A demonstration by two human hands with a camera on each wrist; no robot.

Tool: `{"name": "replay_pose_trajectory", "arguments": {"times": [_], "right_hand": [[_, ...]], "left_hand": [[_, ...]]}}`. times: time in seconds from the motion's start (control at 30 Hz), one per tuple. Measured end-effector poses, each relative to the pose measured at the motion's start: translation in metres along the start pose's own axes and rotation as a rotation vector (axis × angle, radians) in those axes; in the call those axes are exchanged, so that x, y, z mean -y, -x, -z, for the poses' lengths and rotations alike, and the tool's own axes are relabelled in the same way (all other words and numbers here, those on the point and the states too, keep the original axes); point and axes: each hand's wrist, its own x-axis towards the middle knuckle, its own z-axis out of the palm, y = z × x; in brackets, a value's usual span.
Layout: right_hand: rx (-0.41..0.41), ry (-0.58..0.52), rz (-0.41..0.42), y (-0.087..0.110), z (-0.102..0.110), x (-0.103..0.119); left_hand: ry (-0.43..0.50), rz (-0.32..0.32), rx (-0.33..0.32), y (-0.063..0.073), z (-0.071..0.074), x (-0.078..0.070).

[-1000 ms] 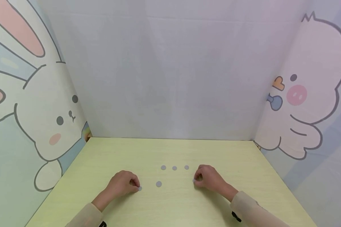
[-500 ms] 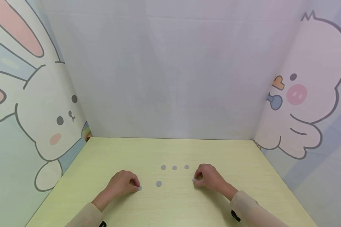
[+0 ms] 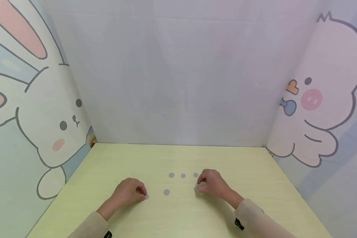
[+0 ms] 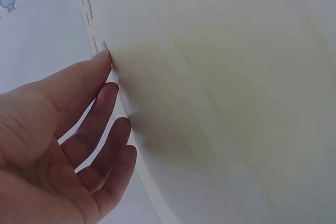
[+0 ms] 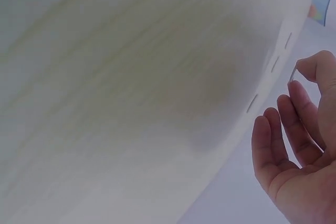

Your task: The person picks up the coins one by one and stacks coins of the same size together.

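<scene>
Thumb and index finger of my left hand [image 3: 129, 191] pinch a small silver coin [image 3: 147, 197] down at the tabletop. In the left wrist view this coin [image 4: 105, 46] shows as a thin edge beside the thumb tip; the other fingertips come down at the table. My right hand [image 3: 212, 183] holds another coin [image 5: 293, 73] by its edge between thumb and index finger, raised over the table in the right wrist view, its other fingers loosely bent. A single coin [image 3: 166, 192] lies flat between the hands.
Three more coins lie in a row farther back: a left one [image 3: 171, 175], a middle one [image 3: 182, 176] and a right one [image 3: 195, 175] close to my right hand. The pale wood table [image 3: 122, 155] is bounded by a white curtain [image 3: 178, 82] behind and cartoon-printed sheets at the sides.
My right hand has moved a little left and away from me with its coin, nearing the right coin of the row. The left hand and the loose coins have stayed put.
</scene>
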Motion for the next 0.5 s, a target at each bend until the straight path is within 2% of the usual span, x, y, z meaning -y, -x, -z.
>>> {"name": "replay_pose_trajectory", "arguments": {"times": [0.17,0.5], "right_hand": [[-0.012,-0.018,0.030,-0.006,-0.005,0.010],[0.003,-0.042,0.030,-0.016,-0.016,0.025]], "left_hand": [[-0.010,0.002,0.003,0.000,0.000,0.000],[0.001,0.010,0.004,0.000,0.000,0.001]]}}
